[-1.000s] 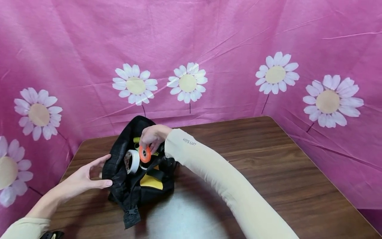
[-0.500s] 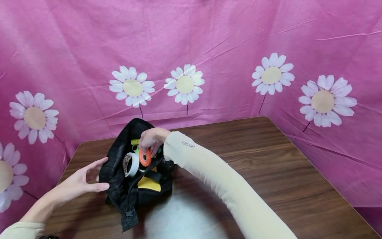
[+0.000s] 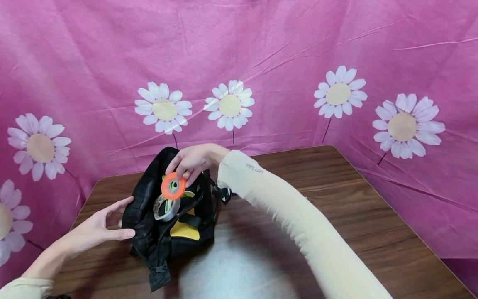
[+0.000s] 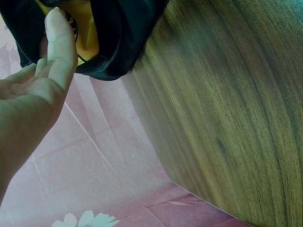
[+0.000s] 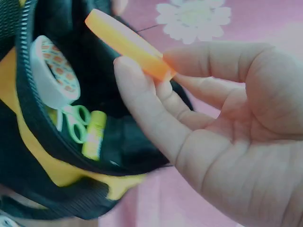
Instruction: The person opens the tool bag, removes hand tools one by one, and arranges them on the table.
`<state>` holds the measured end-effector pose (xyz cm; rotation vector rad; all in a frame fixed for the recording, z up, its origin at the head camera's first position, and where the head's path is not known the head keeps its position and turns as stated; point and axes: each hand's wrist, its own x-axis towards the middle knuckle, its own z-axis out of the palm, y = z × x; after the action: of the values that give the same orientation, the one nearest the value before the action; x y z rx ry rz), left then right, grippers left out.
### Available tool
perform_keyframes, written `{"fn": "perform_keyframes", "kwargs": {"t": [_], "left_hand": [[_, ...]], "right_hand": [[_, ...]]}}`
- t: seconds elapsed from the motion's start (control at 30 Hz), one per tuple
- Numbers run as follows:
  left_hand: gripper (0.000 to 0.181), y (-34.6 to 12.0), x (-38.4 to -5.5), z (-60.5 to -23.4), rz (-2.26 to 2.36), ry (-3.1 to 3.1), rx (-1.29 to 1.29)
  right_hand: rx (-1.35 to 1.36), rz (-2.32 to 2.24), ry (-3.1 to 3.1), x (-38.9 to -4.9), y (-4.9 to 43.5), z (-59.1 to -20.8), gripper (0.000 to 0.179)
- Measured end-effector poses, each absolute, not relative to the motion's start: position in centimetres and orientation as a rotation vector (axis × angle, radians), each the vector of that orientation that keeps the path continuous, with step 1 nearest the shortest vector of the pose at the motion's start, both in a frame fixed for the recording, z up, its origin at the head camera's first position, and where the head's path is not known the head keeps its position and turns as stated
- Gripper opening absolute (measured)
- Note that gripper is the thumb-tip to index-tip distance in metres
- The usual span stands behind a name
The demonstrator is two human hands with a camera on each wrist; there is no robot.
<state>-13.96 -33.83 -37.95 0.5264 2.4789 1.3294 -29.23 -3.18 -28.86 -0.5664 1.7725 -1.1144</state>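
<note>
My right hand [image 3: 194, 162] pinches an orange roll of tape [image 5: 130, 47] between thumb and fingers, raised over the mouth of a black bag [image 3: 190, 246] with yellow panels. At the bag's left rim, my left hand [image 3: 98, 227] grips the fabric, thumb on one side and fingers on the other; its thumb [image 4: 59, 42] shows at the opening in the left wrist view. Inside the bag lie a white roll of tape [image 5: 45, 85] with a patterned core, light green-handled scissors [image 5: 72, 124] and a yellow-green glue stick [image 5: 93, 142]. The bag's bottom is hidden.
The bag stands on the left part of a brown wooden table [image 3: 310, 199]. Beside its right side is a black buckle [image 3: 223, 194]. A pink cloth [image 3: 284, 50] with white flowers hangs behind the table and at its sides.
My right hand has lifted the orange tape up out of the bag, and the roll now faces the head view. The white tape has tilted in the bag. My left hand keeps its grip.
</note>
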Motion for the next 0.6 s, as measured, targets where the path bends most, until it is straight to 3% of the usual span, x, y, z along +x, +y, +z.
{"fn": "perform_keyframes", "kwargs": {"t": [0.3,0.6], "left_hand": [[0.084,-33.8,-13.9,-37.8,1.32,2.519,0.545],[0.087,-34.0,-13.8,-37.8,1.272,2.568,0.53]], "right_hand": [[-0.705,-1.224,1.736,-30.4,3.1,-26.0,0.048],[-0.684,-1.365,1.82,-32.0,9.5,-27.1,0.046]]}}
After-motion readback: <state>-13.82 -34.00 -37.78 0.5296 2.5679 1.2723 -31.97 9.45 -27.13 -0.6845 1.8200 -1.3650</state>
